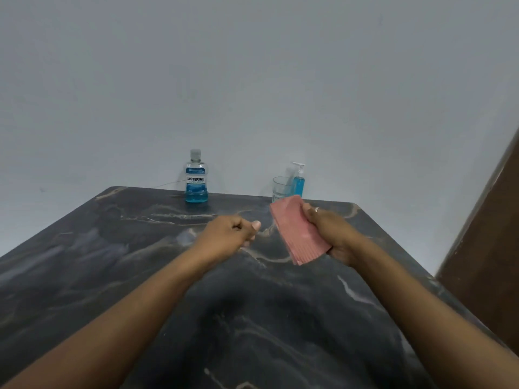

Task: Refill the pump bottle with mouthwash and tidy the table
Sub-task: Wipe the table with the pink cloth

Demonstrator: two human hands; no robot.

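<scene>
The right hand (334, 234) grips a soft, limp pink cloth (299, 233) by its edge; the left hand (231, 234), at nine o'clock of it, is loosely curled and empty.

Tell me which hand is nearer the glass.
Right. The right hand, holding the pink cloth, sits just in front of the glass; the left hand is farther off to its left.

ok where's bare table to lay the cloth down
The table is bare left of the left hand and in front of the mouthwash. It is crowded at the far right: glass beside pump bottle.
</scene>
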